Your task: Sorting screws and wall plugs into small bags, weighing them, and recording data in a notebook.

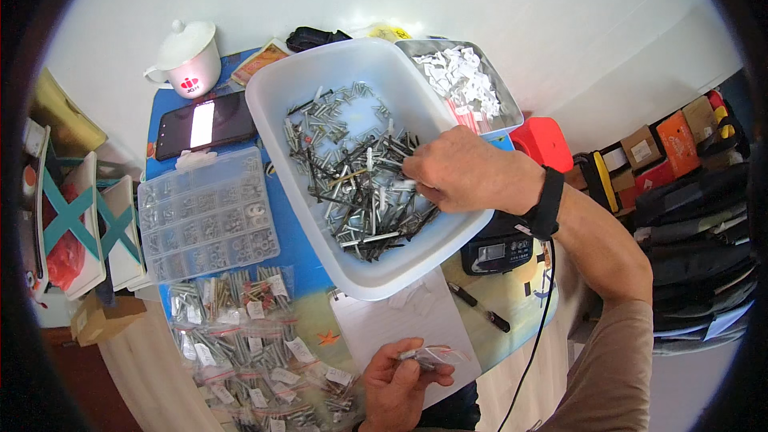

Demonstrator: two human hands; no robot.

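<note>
My right hand [450, 171] reaches over the right rim of a translucent white plastic tub [273, 132], its fingertips down among loose screws, bolts and nails [366, 192]. Whether those fingers grip a piece is hidden. Below the tub, over a notepad [372, 318], my left hand [399, 381] holds a small clear zip bag [429, 359] with metal pieces in it. Filled zip bags of screws with paper labels [258, 348] lie in rows at the lower left. A clear compartment box [207, 216] of small hardware sits left of the tub.
A black phone [204, 125] and a lidded white mug [192, 63] stand at the back left. Behind the tub's right side is a tin [510, 102] of paper slips. A red container [543, 144], a black digital scale [498, 252], a pen [480, 307] and a black cable [534, 348] are at the right.
</note>
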